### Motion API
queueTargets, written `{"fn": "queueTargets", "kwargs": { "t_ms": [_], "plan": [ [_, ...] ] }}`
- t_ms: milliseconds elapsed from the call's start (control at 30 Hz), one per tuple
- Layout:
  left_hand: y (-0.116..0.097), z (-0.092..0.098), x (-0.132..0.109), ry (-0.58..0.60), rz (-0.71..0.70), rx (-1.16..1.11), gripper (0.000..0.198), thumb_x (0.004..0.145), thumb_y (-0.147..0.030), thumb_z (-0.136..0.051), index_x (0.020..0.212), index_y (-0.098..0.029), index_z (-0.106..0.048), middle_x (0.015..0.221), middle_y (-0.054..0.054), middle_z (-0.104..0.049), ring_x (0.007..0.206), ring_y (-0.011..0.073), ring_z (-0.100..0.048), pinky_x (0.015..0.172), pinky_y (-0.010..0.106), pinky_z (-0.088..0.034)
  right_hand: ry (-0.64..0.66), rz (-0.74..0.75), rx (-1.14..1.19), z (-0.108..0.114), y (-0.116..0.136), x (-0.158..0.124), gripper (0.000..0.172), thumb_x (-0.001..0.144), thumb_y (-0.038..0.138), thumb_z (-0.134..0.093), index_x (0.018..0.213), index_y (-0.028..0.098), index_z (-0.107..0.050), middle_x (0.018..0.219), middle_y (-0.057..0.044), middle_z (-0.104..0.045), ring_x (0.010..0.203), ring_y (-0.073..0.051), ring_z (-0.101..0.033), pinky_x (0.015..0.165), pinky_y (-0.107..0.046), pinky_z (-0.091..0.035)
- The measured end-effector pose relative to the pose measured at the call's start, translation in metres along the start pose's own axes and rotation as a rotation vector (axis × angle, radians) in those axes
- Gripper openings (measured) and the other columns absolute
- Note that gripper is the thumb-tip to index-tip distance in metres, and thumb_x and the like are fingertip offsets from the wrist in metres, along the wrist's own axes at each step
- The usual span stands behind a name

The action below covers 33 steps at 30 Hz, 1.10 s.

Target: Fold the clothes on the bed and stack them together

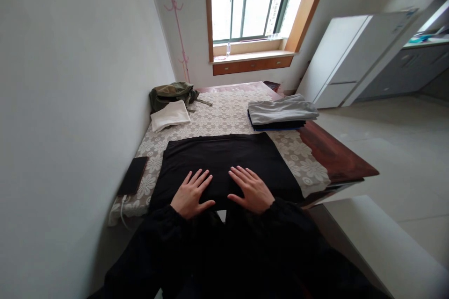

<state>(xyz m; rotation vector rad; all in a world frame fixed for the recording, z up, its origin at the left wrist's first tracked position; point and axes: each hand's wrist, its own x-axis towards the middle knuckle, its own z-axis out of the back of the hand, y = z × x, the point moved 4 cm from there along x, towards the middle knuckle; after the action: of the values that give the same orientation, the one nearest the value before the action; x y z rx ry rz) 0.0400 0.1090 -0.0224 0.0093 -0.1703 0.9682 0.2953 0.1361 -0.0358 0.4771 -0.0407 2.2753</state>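
A black cloth garment (224, 154) lies spread out flat at the near side of the table, its exact kind hard to make out. On its near left part rests my left hand (191, 194), palm down with the fingers stretched out. My right hand (251, 189) lies flat on the same cloth a little to the right, fingers extended and thumb pointing inward. Neither hand grips anything. Behind the cloth on the right sits a stack of folded clothes, a grey one (280, 110) on top of dark ones (277, 125).
The table wears a lace cloth (224, 107). A folded white cloth (171, 115) lies by a green backpack (171, 91) at the back left. A dark tablet (133, 176) with a white cable (122, 210) is near the left wall. The wooden table corner (347, 159) juts out right.
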Motion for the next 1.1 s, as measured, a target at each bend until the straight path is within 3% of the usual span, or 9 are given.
{"fn": "queueTargets", "kwargs": {
  "t_ms": [100,200,400,733,1100],
  "plan": [
    [-0.012,-0.004,0.027,0.033,-0.03,-0.016,0.097,0.088,-0.074,-0.061,0.165,-0.022,-0.033,0.171,0.01,-0.034,0.158,0.0356,-0.028,0.128,0.058,-0.023,0.063,0.05,0.017,-0.015,0.025,0.023,0.099,0.085,0.062,-0.071,0.163,0.01,-0.037,0.167,-0.018,-0.039,0.154,-0.039,-0.035,0.126,-0.058,-0.027],
    [-0.012,-0.007,0.032,0.029,-0.038,-0.017,0.102,0.085,-0.07,-0.068,0.166,-0.021,-0.031,0.171,0.01,-0.033,0.159,0.0349,-0.027,0.129,0.057,-0.021,0.089,0.082,0.021,-0.02,0.021,0.028,0.109,0.081,0.062,-0.075,0.165,0.009,-0.031,0.168,-0.02,-0.035,0.156,-0.039,-0.031,0.127,-0.058,-0.025],
    [0.014,-0.005,0.002,0.011,-0.012,0.034,0.101,0.081,-0.054,-0.076,0.166,-0.022,-0.031,0.173,0.009,-0.03,0.159,0.0334,-0.026,0.13,0.053,-0.02,0.085,0.1,-0.029,-0.005,-0.017,0.005,0.103,0.084,0.054,-0.074,0.166,0.011,-0.029,0.168,-0.019,-0.036,0.155,-0.038,-0.034,0.127,-0.056,-0.025],
    [0.058,0.008,-0.045,-0.015,0.049,0.1,0.094,0.085,-0.054,-0.071,0.166,-0.023,-0.032,0.171,0.01,-0.034,0.158,0.0336,-0.029,0.128,0.051,-0.027,0.016,0.114,-0.118,0.02,-0.085,-0.043,0.096,0.09,0.05,-0.07,0.167,0.014,-0.027,0.165,-0.016,-0.043,0.152,-0.034,-0.042,0.124,-0.052,-0.035],
    [0.096,0.015,-0.082,0.005,0.055,0.121,0.09,0.089,-0.052,-0.067,0.165,-0.02,-0.033,0.168,0.011,-0.039,0.156,0.032,-0.035,0.129,0.048,-0.026,0.044,0.172,-0.107,0.028,-0.145,-0.079,0.082,0.093,0.041,-0.067,0.164,0.013,-0.035,0.164,-0.017,-0.044,0.151,-0.031,-0.043,0.124,-0.049,-0.04]
  ]
}}
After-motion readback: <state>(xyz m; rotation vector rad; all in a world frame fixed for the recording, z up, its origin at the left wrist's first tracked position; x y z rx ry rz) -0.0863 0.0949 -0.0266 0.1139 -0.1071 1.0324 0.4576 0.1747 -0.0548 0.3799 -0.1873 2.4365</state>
